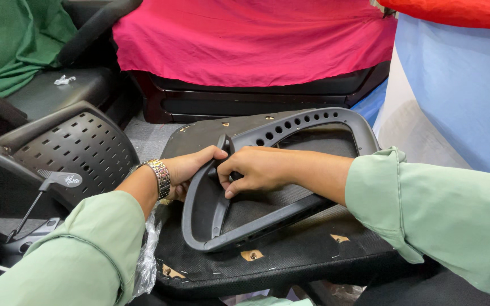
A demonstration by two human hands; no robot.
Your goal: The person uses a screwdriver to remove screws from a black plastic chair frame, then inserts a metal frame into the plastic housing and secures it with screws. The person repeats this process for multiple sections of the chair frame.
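Cluttered workshop floor: red cloth (250, 39) draped over a dark seat across the top of the frame, green cloth (12, 39) upper left, pale blue cloth (460, 85) at right, a perforated black chair seat shell (69, 147) at left. Centre frame, a grey plastic chair frame (290, 127) with a row of holes lies tilted on an upturned black seat cushion (290, 255). Left hand (191, 167), metal watch (159, 177) at its wrist, and right hand (256, 169) meet on the frame's left bar, both curled closed around it, fingertips almost touching.
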